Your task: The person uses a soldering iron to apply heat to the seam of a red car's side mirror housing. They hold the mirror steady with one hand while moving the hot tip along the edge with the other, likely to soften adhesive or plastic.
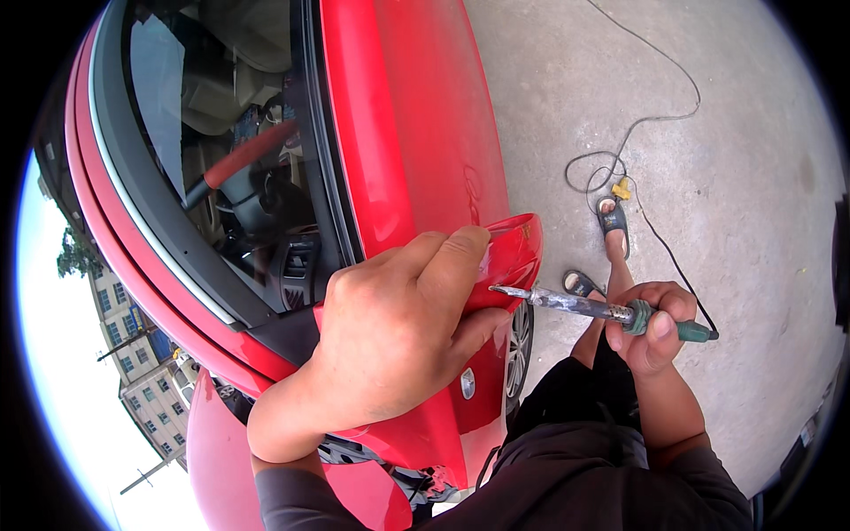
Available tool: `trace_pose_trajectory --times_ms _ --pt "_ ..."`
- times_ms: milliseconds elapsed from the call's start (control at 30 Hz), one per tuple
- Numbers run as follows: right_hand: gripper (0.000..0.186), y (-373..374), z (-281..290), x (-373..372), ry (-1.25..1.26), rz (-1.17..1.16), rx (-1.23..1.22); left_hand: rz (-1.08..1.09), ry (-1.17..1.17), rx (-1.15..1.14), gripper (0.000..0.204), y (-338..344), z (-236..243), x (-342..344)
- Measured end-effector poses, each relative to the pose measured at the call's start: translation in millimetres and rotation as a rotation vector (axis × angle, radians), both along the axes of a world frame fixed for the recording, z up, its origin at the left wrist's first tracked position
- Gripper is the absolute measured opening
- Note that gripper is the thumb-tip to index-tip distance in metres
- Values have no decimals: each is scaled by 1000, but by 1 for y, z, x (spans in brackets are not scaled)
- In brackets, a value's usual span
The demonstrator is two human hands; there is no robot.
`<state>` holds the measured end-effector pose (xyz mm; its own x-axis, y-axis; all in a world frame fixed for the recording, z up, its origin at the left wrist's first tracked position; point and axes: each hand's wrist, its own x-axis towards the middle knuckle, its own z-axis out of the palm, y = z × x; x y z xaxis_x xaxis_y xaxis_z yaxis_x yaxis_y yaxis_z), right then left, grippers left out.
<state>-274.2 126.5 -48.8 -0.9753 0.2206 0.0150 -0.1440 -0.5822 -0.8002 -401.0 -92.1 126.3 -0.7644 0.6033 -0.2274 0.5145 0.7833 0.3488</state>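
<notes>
nearest to the camera is the left hand (381, 327), with its back turned up; it grips the red cover (520, 248), which looks like a mirror cover, with fingers on the upper side and thumb on the lower; the right hand (655, 332) is closed around the green handle (692, 331) of the iron (571, 303), probably a soldering one; the cover is between the left hand and the iron, at the side of the car (416, 133); the iron has its long axis almost level across the view, its tip (498, 289) pointing left, at the lower edge of the cover; whether tip and cover touch, one cannot tell; the left hand is nearer to this tip, the right hand is well apart from it; the free edge of the cover faces right; on the left, car and window (239, 88) limit the room; on the right, the grey floor (744, 203) spreads widely, but the cord (675, 259) crosses it, from the handle to the yellow connector (622, 189) beside a sandal (613, 223).
</notes>
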Motion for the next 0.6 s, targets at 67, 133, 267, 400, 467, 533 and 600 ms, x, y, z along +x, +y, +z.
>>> trace_pose_trajectory --times_ms 67,133,267,400,467,533,600 --pt "62 1 0 1 0 -2 9 3 -2 -4 61 0 0 0" --pt "61 0 -2 2 -14 -4 -21 -1 -1 -1 61 0 -1 0" --pt "58 0 -3 5 -79 -20 -105 -13 11 5 61 -2 -1 0" --pt "58 0 1 -2 -41 -12 -59 -19 27 18 61 -3 -2 0" --pt "58 2 1 -2 21 -10 -64 -13 18 21 61 -3 -2 0" --pt "58 2 5 -4 59 -9 -90 -26 27 19 61 -2 -1 0" --pt "57 1 9 -3 75 2 -128 -33 31 19 62 -2 -2 0"
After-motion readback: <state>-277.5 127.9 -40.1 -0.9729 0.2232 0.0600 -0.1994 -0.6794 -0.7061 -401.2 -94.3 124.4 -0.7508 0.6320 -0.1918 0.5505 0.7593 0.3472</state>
